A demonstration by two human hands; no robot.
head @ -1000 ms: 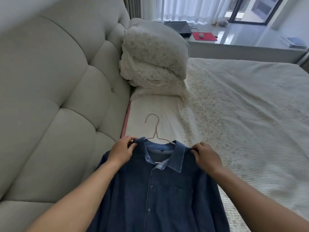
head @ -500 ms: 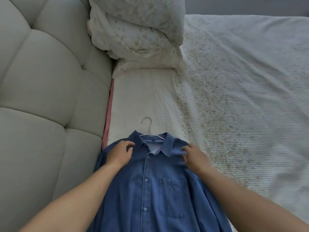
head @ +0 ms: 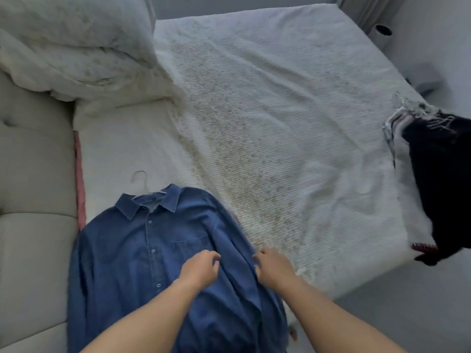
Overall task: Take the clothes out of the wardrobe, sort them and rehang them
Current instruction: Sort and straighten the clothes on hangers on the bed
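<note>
Head view. A blue denim button-front shirt (head: 142, 256) lies flat, front up, on the near left part of the white textured bedspread (head: 280, 123). Its collar points away from the person, and its left edge lies against the padded beige headboard (head: 33, 200). A chest pocket and a row of small buttons are visible on the shirt front. No brand mark, label or writing can be read on the shirt or on anything else in this view; the inside of the collar is too small and blurred to read.

A thin white wire hanger (head: 142, 184) sits inside the shirt neck. Its hook projects past the collar and rests on the bedspread.

The left hand (head: 200, 270) is over the middle of the shirt, below the pocket, with its fingers curled. Whether its grip is pinching fabric or clenched on nothing cannot be told. The right hand (head: 274, 266) is at the shirt's right edge, fingers curled at the sleeve fabric; whether its grip has closed on the cloth cannot be told either.

A stack of white patterned pillows and folded bedding (head: 76, 47) sits at the far left, against the headboard. A dark garment with a pale fringed edge (head: 438, 179) lies at the right edge of the bed, well apart from the shirt.
</note>
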